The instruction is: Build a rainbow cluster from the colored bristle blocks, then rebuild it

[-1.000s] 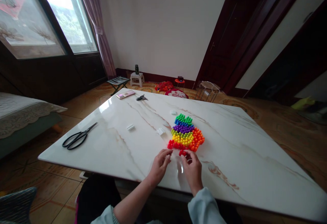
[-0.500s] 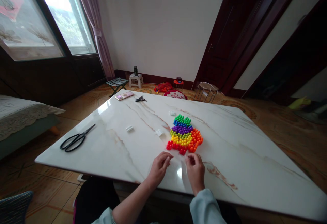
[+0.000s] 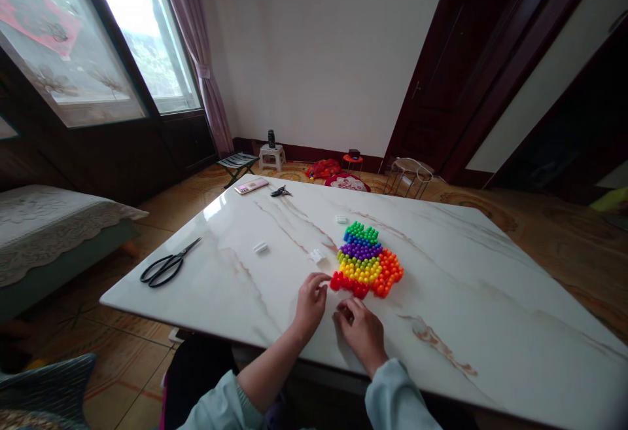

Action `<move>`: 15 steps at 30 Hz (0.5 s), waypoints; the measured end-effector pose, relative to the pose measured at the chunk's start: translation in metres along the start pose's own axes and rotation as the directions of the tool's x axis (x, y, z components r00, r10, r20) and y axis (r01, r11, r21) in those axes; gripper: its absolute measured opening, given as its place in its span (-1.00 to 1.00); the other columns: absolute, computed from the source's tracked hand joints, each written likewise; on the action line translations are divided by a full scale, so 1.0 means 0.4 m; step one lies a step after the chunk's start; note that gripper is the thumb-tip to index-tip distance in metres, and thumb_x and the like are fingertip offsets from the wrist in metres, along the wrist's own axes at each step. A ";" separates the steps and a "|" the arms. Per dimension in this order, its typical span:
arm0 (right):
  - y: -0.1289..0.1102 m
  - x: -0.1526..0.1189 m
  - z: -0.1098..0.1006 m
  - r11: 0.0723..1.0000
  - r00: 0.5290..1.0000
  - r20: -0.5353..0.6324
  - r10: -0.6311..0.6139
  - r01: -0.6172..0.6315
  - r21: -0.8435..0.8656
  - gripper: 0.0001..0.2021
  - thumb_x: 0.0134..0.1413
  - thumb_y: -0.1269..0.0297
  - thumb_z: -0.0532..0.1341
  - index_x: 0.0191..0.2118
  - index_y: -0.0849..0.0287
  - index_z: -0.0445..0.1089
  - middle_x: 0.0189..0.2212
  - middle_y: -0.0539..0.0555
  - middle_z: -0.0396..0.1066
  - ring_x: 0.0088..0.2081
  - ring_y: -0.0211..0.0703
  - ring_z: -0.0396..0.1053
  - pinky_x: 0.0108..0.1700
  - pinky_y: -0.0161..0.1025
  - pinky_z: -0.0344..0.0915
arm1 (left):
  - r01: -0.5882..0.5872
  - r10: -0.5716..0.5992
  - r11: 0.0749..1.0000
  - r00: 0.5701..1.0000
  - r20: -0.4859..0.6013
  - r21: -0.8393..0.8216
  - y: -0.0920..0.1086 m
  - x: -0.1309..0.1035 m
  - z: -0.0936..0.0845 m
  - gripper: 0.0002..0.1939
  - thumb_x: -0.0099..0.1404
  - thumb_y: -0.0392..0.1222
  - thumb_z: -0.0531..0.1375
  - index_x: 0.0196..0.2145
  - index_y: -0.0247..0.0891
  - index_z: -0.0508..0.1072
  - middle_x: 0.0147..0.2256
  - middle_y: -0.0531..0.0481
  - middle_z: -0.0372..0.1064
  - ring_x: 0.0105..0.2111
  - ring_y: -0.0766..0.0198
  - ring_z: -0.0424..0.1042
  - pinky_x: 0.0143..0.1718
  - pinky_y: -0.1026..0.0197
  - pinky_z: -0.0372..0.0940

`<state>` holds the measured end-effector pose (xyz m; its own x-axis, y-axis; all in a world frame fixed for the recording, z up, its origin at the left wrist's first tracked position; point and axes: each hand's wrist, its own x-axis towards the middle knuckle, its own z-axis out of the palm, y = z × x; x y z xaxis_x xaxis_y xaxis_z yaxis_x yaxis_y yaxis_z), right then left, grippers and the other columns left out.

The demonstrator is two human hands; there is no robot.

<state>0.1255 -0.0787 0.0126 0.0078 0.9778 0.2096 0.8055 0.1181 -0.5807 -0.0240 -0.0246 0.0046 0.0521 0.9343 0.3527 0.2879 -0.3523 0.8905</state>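
A piece of colourful beadwork (image 3: 360, 251) lies on the white marbled table (image 3: 230, 305), in bands of green, blue, purple, olive, yellow and red, with an orange part on its right. My left hand (image 3: 311, 299) is beside its red left corner, thumb and fingers pinched together. Just below the red beads is my right hand (image 3: 364, 332), its fingers curled and closed near the tabletop. Whatever either pinch holds, perhaps a fine thread, is too small to make out. Close to the beadwork's left side lies a small clear-white piece (image 3: 318, 256).
Black-handled scissors (image 3: 173, 262) lie at the table's left. Another small white piece (image 3: 261, 247) and a third white piece (image 3: 342, 219) are farther in. A phone (image 3: 252, 185) and keys (image 3: 281, 192) sit by the far edge. Stools (image 3: 271, 156) stand beyond.
My left hand has moved up to the red corner of the beadwork. The right hand has shifted left and down, below the beads. The whole view has swung slightly left.
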 end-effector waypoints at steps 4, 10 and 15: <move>0.000 0.005 -0.003 1.000 1.000 0.030 -0.004 0.005 -0.023 -0.90 0.03 0.27 0.16 -0.32 0.04 0.41 -0.37 -0.03 0.46 -0.38 -0.20 0.41 -0.34 -0.30 0.22 | -0.039 0.055 0.937 0.998 -0.038 0.347 -0.032 0.117 -0.024 -0.48 0.15 -0.50 0.06 0.04 -0.19 0.40 0.09 -0.15 0.29 0.11 0.05 0.20 0.15 -0.10 0.14; 0.015 -0.002 0.007 0.997 0.999 0.030 -0.019 0.021 -0.076 -0.88 0.07 0.27 0.13 -0.26 0.04 0.38 -0.32 -0.01 0.45 -0.37 -0.20 0.40 -0.35 -0.30 0.19 | -0.109 0.004 0.890 0.973 0.231 0.443 -0.075 0.176 -0.037 -0.60 0.15 -0.44 0.14 -0.08 -0.14 0.50 0.05 -0.13 0.34 0.02 0.02 0.28 0.08 -0.10 0.19; 0.012 -0.005 0.010 0.997 1.000 0.019 -0.016 0.017 -0.073 -0.88 0.07 0.29 0.14 -0.26 0.04 0.39 -0.32 -0.03 0.46 -0.39 -0.23 0.40 -0.35 -0.33 0.19 | 0.023 -0.024 0.991 1.000 0.005 0.131 -0.088 0.129 -0.041 -0.75 0.22 -0.34 0.13 -0.16 -0.19 0.48 -0.10 -0.11 0.42 -0.06 0.13 0.36 0.04 0.00 0.25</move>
<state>0.1269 -0.0794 0.0062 -0.0164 0.9789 0.2038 0.8466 0.1220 -0.5180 -0.0469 0.0350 -0.0039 0.0501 0.9427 0.3298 0.4118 -0.3204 0.8531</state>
